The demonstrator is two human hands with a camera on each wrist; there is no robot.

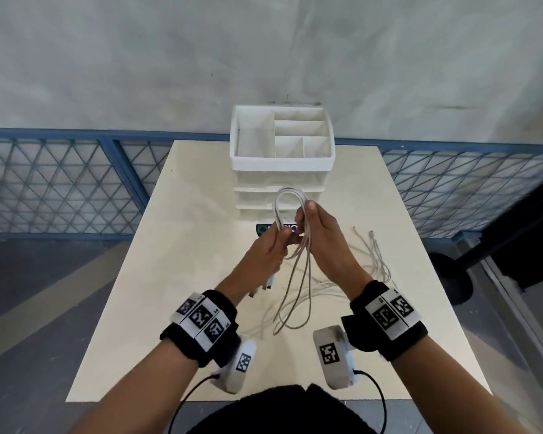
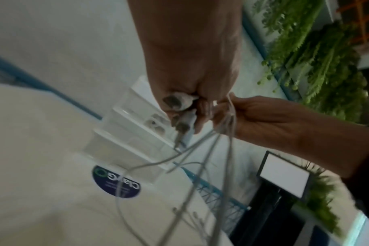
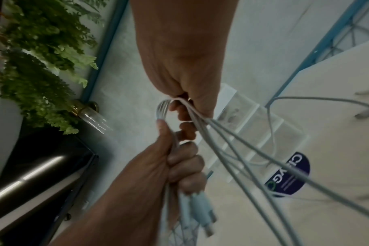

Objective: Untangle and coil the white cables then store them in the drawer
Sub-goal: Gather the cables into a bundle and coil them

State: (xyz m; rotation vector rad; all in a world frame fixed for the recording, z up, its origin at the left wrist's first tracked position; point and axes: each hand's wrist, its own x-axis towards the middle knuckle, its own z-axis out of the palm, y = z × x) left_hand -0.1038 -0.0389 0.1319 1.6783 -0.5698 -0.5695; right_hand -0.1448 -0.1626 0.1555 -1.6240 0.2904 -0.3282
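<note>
White cables (image 1: 290,211) looped, held aloft — drawer (image 1: 281,195) closed behind.

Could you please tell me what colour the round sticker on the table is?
Dark navy sticker with white lettering, clearest in the right wrist view.

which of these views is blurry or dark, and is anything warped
Head view: evenly lit and fairly sharp, the table edges splaying with wide-angle warp. Left wrist view: dim, the left hand and white cables smeared by blur. Right wrist view: dim too, the cable plugs soft, the right hand clearer.
</note>
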